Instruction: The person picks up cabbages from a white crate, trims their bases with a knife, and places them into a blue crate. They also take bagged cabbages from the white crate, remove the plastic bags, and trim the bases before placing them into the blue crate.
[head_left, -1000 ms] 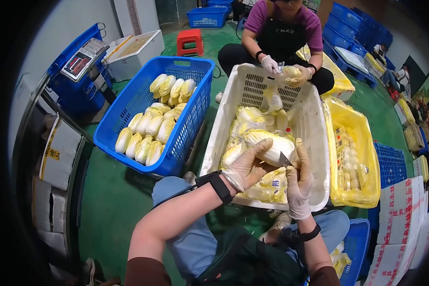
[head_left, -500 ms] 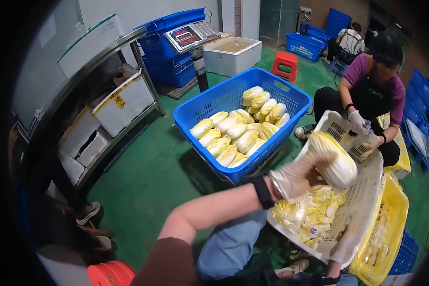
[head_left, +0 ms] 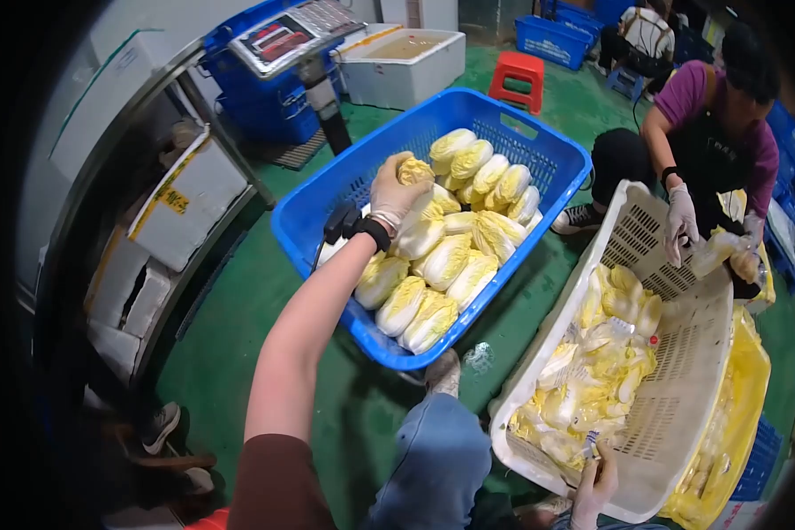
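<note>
Blue basket [head_left: 393, 355] beneath, the left hand [head_left: 394, 193] grips a cabbage [head_left: 415, 171] (right hand [head_left: 595, 488], hold unclear).

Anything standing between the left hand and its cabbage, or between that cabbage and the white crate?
Nothing visible separates the left hand from the cabbage in its grip. Toward the white crate, the blue crate puts its facing wall in the way, then comes the white crate's own wall.
</note>
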